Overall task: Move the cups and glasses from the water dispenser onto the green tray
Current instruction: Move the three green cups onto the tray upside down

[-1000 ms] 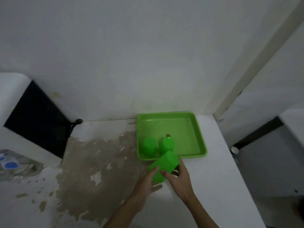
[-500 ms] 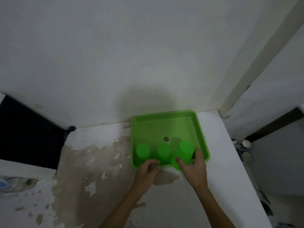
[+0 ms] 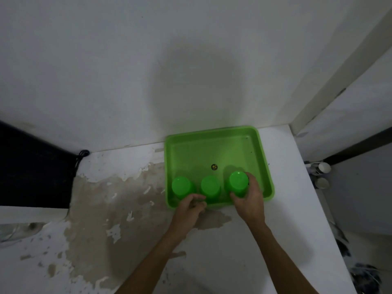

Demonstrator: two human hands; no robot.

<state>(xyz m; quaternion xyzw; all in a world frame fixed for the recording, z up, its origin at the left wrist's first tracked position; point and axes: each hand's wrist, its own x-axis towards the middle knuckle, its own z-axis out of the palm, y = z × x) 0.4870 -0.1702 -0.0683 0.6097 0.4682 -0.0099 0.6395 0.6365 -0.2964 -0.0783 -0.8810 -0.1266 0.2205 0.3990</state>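
Cups in a row along the near wall of the tray [image 3: 263, 158]: left cup [image 3: 182, 186], middle cup [image 3: 210, 187], right cup [image 3: 238, 183], all mouth-down, likely for draining and steadiness. Gripping the right cup, right hand [image 3: 250, 201], fingers [image 3: 252, 181] curling round its right side, seemingly settling it in line. Resting curled and empty at the tray's near rim, left hand [image 3: 191, 206], probably steadying the tray on the worn bench [image 3: 127, 209].
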